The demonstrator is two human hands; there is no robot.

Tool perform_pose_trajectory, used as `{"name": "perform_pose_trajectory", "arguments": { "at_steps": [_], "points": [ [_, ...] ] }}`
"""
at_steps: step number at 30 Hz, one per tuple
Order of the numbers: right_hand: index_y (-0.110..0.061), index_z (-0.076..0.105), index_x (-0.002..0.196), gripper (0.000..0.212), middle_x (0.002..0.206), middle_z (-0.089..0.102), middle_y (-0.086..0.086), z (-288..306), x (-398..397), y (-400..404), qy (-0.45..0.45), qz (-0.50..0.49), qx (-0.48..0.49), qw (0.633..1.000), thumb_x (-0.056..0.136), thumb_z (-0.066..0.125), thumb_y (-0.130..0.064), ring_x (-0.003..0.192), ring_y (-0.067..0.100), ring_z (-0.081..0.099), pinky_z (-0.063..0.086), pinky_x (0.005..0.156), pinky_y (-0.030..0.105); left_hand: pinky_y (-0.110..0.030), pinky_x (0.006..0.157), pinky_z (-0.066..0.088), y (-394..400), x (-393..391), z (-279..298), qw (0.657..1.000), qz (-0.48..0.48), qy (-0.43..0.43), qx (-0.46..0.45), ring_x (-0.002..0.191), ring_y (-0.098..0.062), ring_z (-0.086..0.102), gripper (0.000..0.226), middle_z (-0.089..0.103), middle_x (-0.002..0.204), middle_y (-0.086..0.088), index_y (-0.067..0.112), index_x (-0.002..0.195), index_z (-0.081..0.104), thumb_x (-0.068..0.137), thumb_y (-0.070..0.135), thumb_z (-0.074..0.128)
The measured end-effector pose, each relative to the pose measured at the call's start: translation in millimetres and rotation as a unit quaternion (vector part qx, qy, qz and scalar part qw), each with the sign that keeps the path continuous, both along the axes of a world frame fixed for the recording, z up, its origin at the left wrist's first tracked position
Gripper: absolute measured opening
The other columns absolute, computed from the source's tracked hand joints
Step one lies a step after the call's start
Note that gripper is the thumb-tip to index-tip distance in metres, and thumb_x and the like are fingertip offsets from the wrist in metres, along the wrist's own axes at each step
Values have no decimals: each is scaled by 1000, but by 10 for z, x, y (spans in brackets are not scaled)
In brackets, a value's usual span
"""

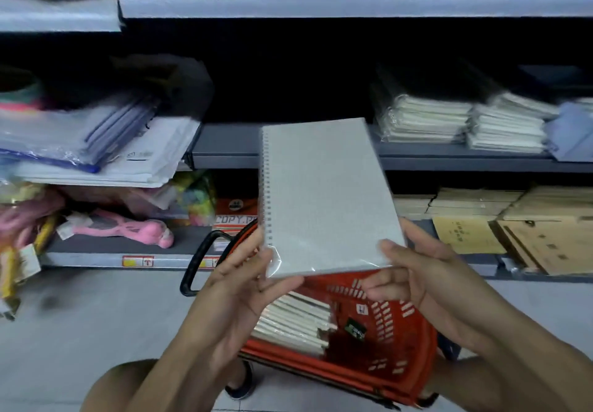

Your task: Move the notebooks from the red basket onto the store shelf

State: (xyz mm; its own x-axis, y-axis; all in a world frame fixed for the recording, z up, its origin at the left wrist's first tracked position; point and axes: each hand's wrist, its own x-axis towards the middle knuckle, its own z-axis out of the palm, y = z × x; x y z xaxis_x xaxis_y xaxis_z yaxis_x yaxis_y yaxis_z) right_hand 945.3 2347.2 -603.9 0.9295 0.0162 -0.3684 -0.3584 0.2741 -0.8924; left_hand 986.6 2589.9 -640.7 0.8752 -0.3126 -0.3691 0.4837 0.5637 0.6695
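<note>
Store shelving [224, 151] fills the aisle, its middle shelf bare just behind the spiral notebook [324, 199], which both hands pinch by the bottom corners, left hand [244, 280] and right hand [414, 270], above the red basket [385, 331]. To my eye the slick plastic wrap could slide from such a shallow hold and drop onto the notebooks left in the basket [295, 321].
</note>
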Motion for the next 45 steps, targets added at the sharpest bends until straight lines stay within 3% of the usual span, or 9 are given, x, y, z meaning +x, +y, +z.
{"name": "perform_pose_trajectory", "arguments": {
  "at_steps": [10, 14, 18, 23, 30, 35, 38, 41, 45],
  "points": [
    [-27, 64, 122, 33, 108, 77, 12, -124, 654, 108, -4, -32, 48, 998, 99, 53, -6, 67, 27, 74, 61, 56, 28, -36, 74, 64, -52, 530, -88, 997, 69, 8, -40, 80, -24, 77, 42, 73, 122, -10, 11, 135, 59, 94, 8, 55],
    [-24, 64, 125, 32, 110, 77, 8, -116, 1128, 84, -14, -35, 54, 998, 100, 52, -8, 70, 24, 75, 61, 59, 26, -32, 82, 63, -80, 1015, -47, 998, 50, -22, -24, 105, -26, 73, 39, 68, 132, -10, 15, 138, 58, 99, 12, 51],
    [-27, 63, 104, 21, 101, 78, 6, -23, 1705, 48, -9, -66, 49, 997, 101, 54, -9, 66, 19, 75, 59, 55, 22, -24, 78, 60, -206, 1633, 96, 995, 73, -45, 46, 109, -19, 72, 34, 69, 130, -9, 11, 135, 59, 102, 15, 52],
    [-3, 56, 131, 36, 93, 68, 14, -151, 2335, 27, 53, -111, -3, 992, 98, 63, -17, 54, 14, 72, 54, 47, 17, -18, 68, 61, -503, 2181, 166, 972, 169, 1, 164, 85, -16, 76, 12, 74, 108, -13, 3, 105, 68, 97, 11, 63],
    [-10, 56, 135, 63, 102, 76, -3, -404, 2367, 37, -17, -113, -248, 962, 80, 84, -20, 78, 10, 72, 53, 67, 19, -9, 63, 52, -511, 2236, -78, 909, 166, -111, 365, 68, 10, 67, 49, 63, 93, 18, 15, 130, 60, 85, 8, 78],
    [-17, 67, 126, 53, 92, 69, -12, -510, 2532, -42, -26, -96, -326, 940, 77, 86, -28, 88, 8, 68, 48, 77, 20, -26, 88, 58, -388, 2384, -191, 861, 167, -146, 457, 91, -6, 71, 49, 74, 101, 5, 17, 125, 67, 79, 19, 84],
    [-23, 73, 114, 41, 86, 74, -9, -569, 2689, -33, -40, -94, -369, 924, 77, 86, -33, 89, 13, 71, 53, 85, 29, -10, 74, 53, -354, 2539, -253, 837, 154, -177, 495, 84, 1, 68, 46, 72, 97, 9, 16, 124, 68, 80, 22, 84],
    [-26, 74, 116, 40, 78, 66, -13, -589, 2853, -17, -54, -72, -438, 894, 80, 81, -42, 79, 9, 63, 45, 71, 24, -2, 62, 49, -340, 2730, -322, 807, 154, -199, 534, 75, 6, 64, 42, 66, 84, 19, 15, 121, 68, 82, 23, 82],
    [-34, 69, 125, 54, 129, 63, 1, -610, 3131, -10, -40, -47, -535, 842, 79, 74, -61, 126, 24, 54, 49, 92, 32, -29, 93, 52, -306, 2922, -456, 725, 188, -234, 620, 111, -19, 57, 38, 67, 104, 5, 17, 113, 72, 81, 35, 81]
  ]
}}
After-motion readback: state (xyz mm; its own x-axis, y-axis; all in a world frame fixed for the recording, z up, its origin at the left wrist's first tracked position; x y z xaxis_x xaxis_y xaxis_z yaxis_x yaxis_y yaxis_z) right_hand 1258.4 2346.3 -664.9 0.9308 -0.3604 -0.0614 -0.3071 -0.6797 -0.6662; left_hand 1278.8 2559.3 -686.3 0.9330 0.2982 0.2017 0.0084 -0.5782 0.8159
